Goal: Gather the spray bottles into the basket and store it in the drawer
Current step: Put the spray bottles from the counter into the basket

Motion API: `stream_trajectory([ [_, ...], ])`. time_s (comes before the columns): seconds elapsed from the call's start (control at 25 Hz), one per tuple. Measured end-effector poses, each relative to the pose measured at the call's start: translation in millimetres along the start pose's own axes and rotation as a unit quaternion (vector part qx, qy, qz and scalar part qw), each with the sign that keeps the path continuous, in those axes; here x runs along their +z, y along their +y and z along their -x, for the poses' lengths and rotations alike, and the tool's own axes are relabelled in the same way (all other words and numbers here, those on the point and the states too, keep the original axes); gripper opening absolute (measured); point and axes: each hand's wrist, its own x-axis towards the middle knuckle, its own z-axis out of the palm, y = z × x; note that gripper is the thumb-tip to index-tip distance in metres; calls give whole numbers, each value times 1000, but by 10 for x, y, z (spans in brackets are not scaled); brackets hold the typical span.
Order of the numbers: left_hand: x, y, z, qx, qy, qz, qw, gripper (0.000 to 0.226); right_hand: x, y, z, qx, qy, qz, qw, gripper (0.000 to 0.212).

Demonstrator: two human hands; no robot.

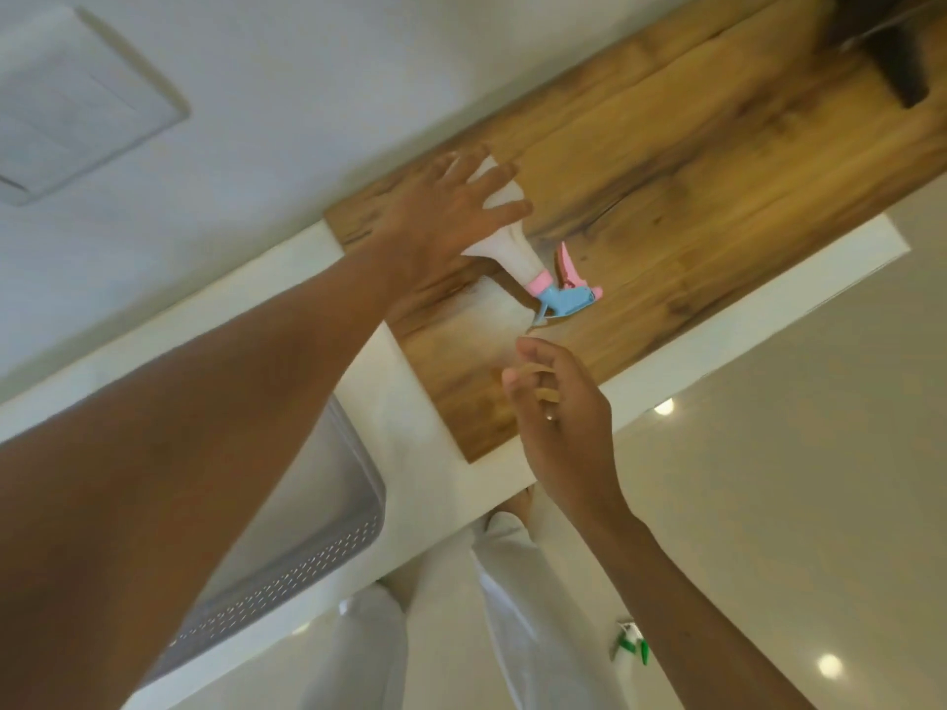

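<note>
A white spray bottle (515,253) with a pink collar and a blue and pink trigger head lies on its side on the wooden counter top (692,171). My left hand (446,207) rests over the bottle's body with fingers spread across it; whether it grips the bottle I cannot tell. My right hand (558,412) hovers just below the trigger head, fingers loosely curled, holding nothing. A grey perforated basket (307,545) sits on the white ledge at lower left, partly hidden by my left forearm. A second spray bottle (633,648) with a green trigger lies on the floor behind my right forearm.
A white wall (256,94) with a light switch plate (77,105) runs along the left. The white counter edge (758,320) borders the wood. A dark object (897,58) stands at the counter's far end. My white trousers (461,632) and glossy floor (794,504) lie below.
</note>
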Motion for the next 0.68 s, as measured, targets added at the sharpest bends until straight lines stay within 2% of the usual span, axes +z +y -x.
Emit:
stream_trajectory([
  [0.12,-49,24,121,-71,-7,80,994,81,-26,-30,8,12,-13,-6,1000,29],
  [0.2,-38,68,404,-155,40,195,968,87,-17,-121,46,18,-15,-20,1000,28],
  [0.28,3,206,841,-263,139,328,897,95,42,-276,85,14,-5,-44,999,32],
  [0.36,75,443,1386,-355,248,407,804,95,202,-496,151,-14,-4,-74,997,43],
  [0.48,258,807,2172,-474,313,465,680,92,640,-858,327,-82,-68,-57,993,58],
  [0.6,549,1000,2760,-544,312,459,629,91,1209,-1062,568,-168,-149,8,974,52],
  [0.68,718,1015,3001,-559,311,473,605,92,1524,-1074,697,-187,-173,25,967,45],
])
